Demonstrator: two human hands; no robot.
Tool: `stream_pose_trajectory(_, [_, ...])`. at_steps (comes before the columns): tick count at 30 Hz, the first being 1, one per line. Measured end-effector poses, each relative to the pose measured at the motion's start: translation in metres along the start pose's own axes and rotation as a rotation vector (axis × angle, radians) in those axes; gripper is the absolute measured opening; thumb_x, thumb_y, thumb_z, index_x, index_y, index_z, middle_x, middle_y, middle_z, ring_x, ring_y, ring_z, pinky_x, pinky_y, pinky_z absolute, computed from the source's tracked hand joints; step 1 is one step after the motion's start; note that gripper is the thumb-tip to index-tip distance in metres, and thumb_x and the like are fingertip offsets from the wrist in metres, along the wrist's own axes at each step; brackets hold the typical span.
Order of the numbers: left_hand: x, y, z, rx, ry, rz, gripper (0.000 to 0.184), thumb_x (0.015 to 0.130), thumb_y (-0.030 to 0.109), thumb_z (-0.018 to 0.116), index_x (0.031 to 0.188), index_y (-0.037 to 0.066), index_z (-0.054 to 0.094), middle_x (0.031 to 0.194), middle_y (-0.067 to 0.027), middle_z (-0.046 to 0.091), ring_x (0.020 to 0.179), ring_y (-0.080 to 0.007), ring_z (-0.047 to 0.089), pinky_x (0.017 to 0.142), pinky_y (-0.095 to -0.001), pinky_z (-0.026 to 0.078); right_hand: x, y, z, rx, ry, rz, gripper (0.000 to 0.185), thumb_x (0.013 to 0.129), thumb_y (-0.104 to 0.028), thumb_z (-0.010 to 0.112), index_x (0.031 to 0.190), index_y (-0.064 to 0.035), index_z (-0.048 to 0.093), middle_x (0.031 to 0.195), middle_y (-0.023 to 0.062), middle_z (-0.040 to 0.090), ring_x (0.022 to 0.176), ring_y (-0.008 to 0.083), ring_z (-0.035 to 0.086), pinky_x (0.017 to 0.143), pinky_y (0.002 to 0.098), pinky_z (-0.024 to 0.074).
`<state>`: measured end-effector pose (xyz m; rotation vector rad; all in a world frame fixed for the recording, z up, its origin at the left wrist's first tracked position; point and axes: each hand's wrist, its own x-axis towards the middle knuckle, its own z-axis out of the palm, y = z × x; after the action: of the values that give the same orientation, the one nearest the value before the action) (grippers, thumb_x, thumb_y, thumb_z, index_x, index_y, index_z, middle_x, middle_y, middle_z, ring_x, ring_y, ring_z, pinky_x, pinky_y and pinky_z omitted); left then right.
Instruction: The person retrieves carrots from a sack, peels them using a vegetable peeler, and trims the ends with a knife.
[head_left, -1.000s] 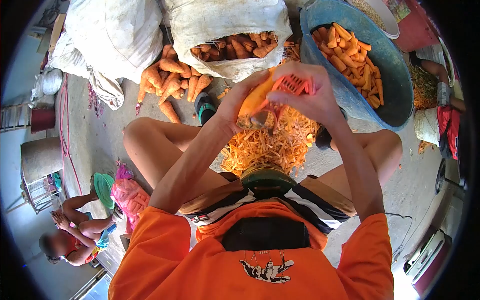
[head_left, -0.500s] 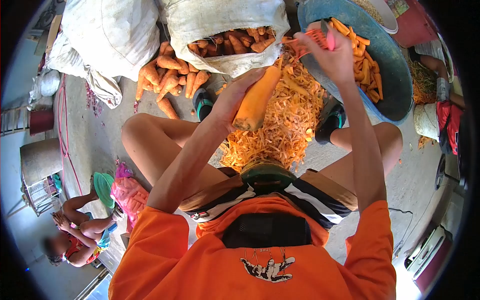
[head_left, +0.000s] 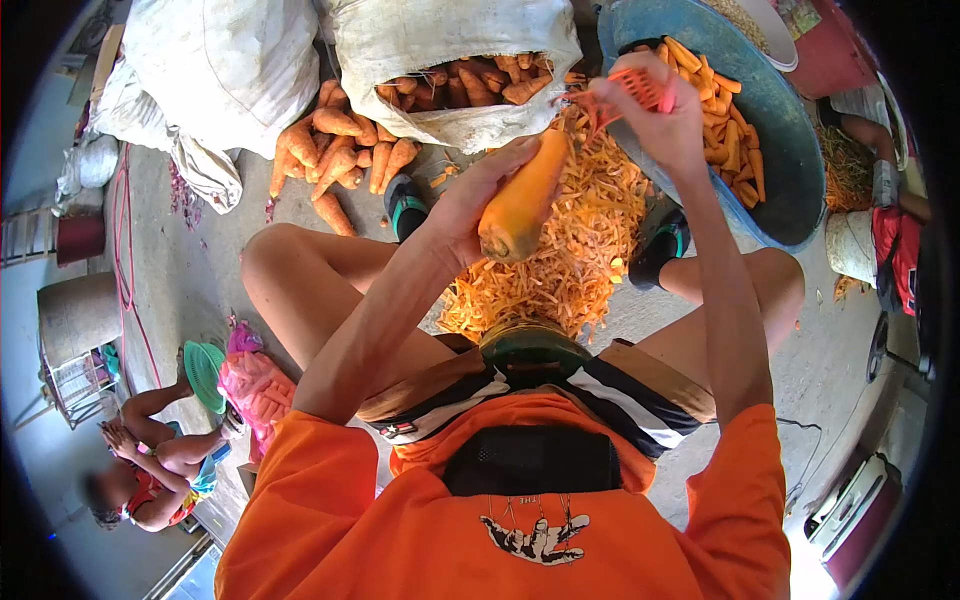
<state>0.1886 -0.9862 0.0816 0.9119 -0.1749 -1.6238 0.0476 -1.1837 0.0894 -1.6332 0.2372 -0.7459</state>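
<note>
My left hand (head_left: 478, 200) is wrapped round a large peeled carrot (head_left: 522, 200), its thick end toward me. Up and to the right, my right hand (head_left: 655, 115) grips a red slotted peeler (head_left: 632, 98), held off the carrot near its far tip. Beneath both hands spreads a heap of orange peelings (head_left: 560, 275) on the floor between my feet. Peeled carrots (head_left: 735, 145) lie in a blue basin (head_left: 795, 190) beyond my right hand.
An open white sack (head_left: 450, 35) holds unpeeled carrots; more carrots (head_left: 340, 150) lie on the floor beside it. Another full sack (head_left: 220, 70) stands at the upper left. A seated person (head_left: 160, 470) is at the lower left, near a pink bag (head_left: 255, 390). Another person's arm shows at the right.
Since a second ago, the peeler in my right hand has moved off the carrot, up and to the right. The carrot stays in my left hand, slightly turned.
</note>
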Motion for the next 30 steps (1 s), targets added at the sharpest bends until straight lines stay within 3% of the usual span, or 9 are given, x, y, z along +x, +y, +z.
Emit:
stream_pose_trajectory(2, [0.001,0.001,0.005,-0.017,-0.018,0.103,0.042,0.108,0.031,0.056,0.145,0.012,0.050,0.121,-0.0087,0.065,0.096,-0.0163,0.069,0.074,-0.0296,0.061,0.006,-0.006,-0.012,-0.213,0.090,-0.105,0.014,0.095,-0.007,0.076,0.101,0.0001,0.066,0.085,0.0064,0.075,0.076,0.0123,0.073,0.066,0.0262,0.0598])
stream_pose_trajectory(4, [0.001,0.004,0.004,-0.021,-0.019,0.119,0.039,0.110,0.028,0.051,0.145,0.010,0.050,0.122,-0.0085,0.065,0.098,-0.0166,0.068,0.079,-0.0303,0.060,-0.008,-0.029,0.019,0.053,0.006,0.004,0.014,0.095,-0.008,0.077,0.100,-0.0007,0.066,0.085,0.0056,0.075,0.076,0.0123,0.073,0.067,0.0249,0.0588])
stream_pose_trajectory(6, [0.002,0.010,0.007,-0.010,-0.028,0.134,0.037,0.112,0.026,0.045,0.145,0.009,0.049,0.123,-0.0084,0.064,0.100,-0.0170,0.067,0.084,-0.0310,0.060,-0.018,-0.041,0.039,-0.395,-0.304,-0.369,0.012,0.095,-0.007,0.076,0.098,-0.0008,0.066,0.085,0.0058,0.075,0.078,0.0129,0.073,0.067,0.0244,0.0591])
stream_pose_trajectory(9, [-0.004,0.003,0.008,-0.036,-0.013,0.116,0.038,0.112,0.027,0.046,0.145,0.011,0.049,0.121,-0.0094,0.065,0.097,-0.0173,0.068,0.081,-0.0323,0.061,-0.013,-0.025,0.036,-0.404,-0.195,-0.392,0.019,0.090,-0.013,0.083,0.094,-0.0023,0.068,0.082,0.0051,0.074,0.073,0.0097,0.069,0.064,0.0241,0.0553])
stream_pose_trajectory(12, [-0.010,0.003,0.005,-0.063,-0.045,0.026,0.040,0.110,0.030,0.050,0.145,0.010,0.049,0.114,-0.0113,0.067,0.090,-0.0174,0.069,0.074,-0.0314,0.062,0.003,-0.002,0.005,0.041,0.129,0.094,0.029,0.081,-0.022,0.091,0.091,-0.0044,0.072,0.080,0.0053,0.072,0.074,0.0084,0.068,0.064,0.0269,0.0537])
stream_pose_trajectory(16, [0.000,0.007,-0.001,-0.174,-0.004,-0.009,0.040,0.109,0.035,0.053,0.135,0.006,0.056,0.112,-0.0096,0.068,0.094,-0.0190,0.069,0.081,-0.0338,0.061,0.001,-0.012,0.005,-0.030,0.190,0.080,0.034,0.076,-0.027,0.094,0.094,-0.0067,0.074,0.081,0.0054,0.073,0.079,0.0063,0.070,0.067,0.0296,0.0544])
stream_pose_trajectory(18, [0.000,0.009,-0.001,-0.192,0.003,-0.007,0.040,0.109,0.036,0.052,0.133,0.005,0.057,0.112,-0.0095,0.069,0.094,-0.0193,0.069,0.082,-0.0347,0.061,-0.017,-0.039,0.034,-0.446,-0.163,-0.278,0.032,0.076,-0.014,0.092,0.098,-0.0028,0.071,0.086,0.0071,0.072,0.078,0.0123,0.069,0.068,0.0298,0.0540])
stream_pose_trajectory(21, [0.004,0.003,-0.006,-0.240,-0.012,-0.005,0.041,0.110,0.038,0.050,0.131,0.004,0.059,0.114,-0.0099,0.070,0.097,-0.0195,0.070,0.085,-0.0356,0.062,-0.019,-0.033,0.045,-0.423,-0.207,-0.368,0.033,0.076,-0.014,0.092,0.100,-0.0025,0.072,0.089,0.0072,0.072,0.083,0.0133,0.069,0.075,0.0309,0.0542])
stream_pose_trajectory(30, [-0.001,-0.001,-0.013,-0.024,-0.092,-0.005,0.038,0.111,0.033,0.049,0.143,0.011,0.048,0.122,-0.0107,0.065,0.102,-0.0190,0.069,0.081,-0.0323,0.062,0.007,0.008,-0.001,-0.120,0.131,-0.014,0.035,0.078,-0.025,0.092,0.102,-0.0065,0.074,0.089,0.0076,0.076,0.075,0.0134,0.072,0.072,0.0289,0.0569])
